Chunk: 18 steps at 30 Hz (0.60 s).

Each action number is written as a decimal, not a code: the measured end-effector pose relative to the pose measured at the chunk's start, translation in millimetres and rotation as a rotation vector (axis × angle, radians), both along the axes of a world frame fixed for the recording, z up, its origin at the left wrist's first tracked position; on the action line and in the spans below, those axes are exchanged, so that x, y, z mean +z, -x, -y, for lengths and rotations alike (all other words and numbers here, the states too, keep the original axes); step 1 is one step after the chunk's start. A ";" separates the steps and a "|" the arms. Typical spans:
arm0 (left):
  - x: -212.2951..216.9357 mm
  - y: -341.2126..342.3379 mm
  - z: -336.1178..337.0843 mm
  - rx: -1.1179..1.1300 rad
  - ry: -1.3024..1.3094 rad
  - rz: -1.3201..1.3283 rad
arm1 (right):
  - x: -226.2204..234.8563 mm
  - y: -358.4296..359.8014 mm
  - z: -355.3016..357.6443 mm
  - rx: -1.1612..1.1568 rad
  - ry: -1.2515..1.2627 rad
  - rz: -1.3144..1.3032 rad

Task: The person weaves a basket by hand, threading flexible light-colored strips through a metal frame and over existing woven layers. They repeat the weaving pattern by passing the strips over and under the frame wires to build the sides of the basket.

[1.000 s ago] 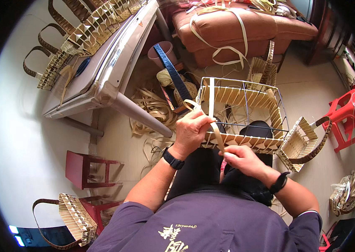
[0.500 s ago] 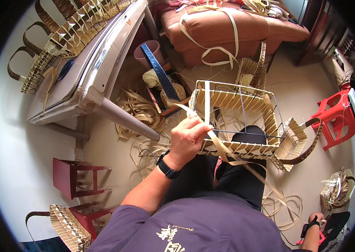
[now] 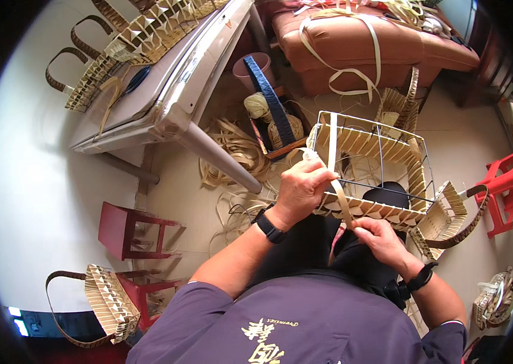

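A rectangular wire basket frame (image 3: 379, 155), partly wrapped with pale flat strips, rests over my lap. At its near left corner, my left hand (image 3: 305, 187) is closed on a pale flat weaving strip (image 3: 344, 203), thumb on top. My right hand (image 3: 382, 244) pinches the same strip a little lower, beside the frame's near wrapped side. The strip runs short between the two hands. A white upright band (image 3: 333, 142) crosses the frame's left end. How the strip passes around the wire under my left fingers is hidden.
A finished-looking small basket (image 3: 444, 215) with a brown handle lies right of the frame. Coiled strips (image 3: 232, 155) and a blue-handled box (image 3: 296, 145) with twine sit on the floor ahead. A table (image 3: 147, 97) stands left, red stools (image 3: 120, 230) below it.
My right hand has come in from far lower right to the strip near the frame. My left hand keeps its hold. The whole view has shifted, so things appear farther right.
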<state>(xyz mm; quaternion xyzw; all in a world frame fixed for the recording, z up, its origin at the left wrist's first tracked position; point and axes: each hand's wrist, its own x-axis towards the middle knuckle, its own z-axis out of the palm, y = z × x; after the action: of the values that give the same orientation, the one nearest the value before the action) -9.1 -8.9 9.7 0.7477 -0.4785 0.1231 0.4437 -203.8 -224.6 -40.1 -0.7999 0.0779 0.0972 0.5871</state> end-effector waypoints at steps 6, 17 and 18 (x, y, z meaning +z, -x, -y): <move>5.2 4.7 -12.7 0.064 -0.028 0.059 | -45.2 97.4 86.8 -0.201 0.114 -0.115; -0.2 -3.9 8.0 0.003 0.062 0.143 | -167.1 373.1 245.6 -0.116 0.875 -0.342; 1.8 2.2 4.3 0.004 0.042 0.013 | -153.4 348.1 234.9 -0.139 0.821 -0.287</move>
<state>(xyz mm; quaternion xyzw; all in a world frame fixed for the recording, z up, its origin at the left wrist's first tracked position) -11.3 -13.2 11.4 0.7386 -0.4770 0.1389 0.4557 -552.0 -459.4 -193.5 -0.9381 0.2445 0.1288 0.2087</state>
